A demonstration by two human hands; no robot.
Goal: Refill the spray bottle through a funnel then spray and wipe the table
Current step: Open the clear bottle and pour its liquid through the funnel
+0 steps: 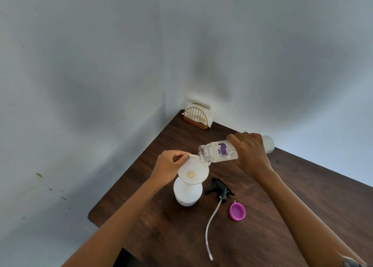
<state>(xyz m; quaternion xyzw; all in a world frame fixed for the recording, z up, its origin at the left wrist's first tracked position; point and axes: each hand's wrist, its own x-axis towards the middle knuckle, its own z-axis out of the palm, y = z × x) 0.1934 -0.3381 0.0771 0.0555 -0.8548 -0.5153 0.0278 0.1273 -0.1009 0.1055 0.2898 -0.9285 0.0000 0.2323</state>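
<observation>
A white spray bottle (187,194) stands uncapped on the dark wooden table (302,196). A white funnel (196,171) sits in its neck. My left hand (168,166) pinches the funnel's far rim. My right hand (251,155) grips a clear refill bottle (216,151) with a purple label, tipped almost level, its open mouth over the funnel's rim. The black trigger head (220,189) with its long clear dip tube (210,226) lies on the table to the right of the spray bottle.
A purple cap (237,211) lies upside down beside the trigger head. A gold wire napkin holder (196,116) with white napkins stands at the table's far corner against the pale walls. The table's left edge runs close to the spray bottle.
</observation>
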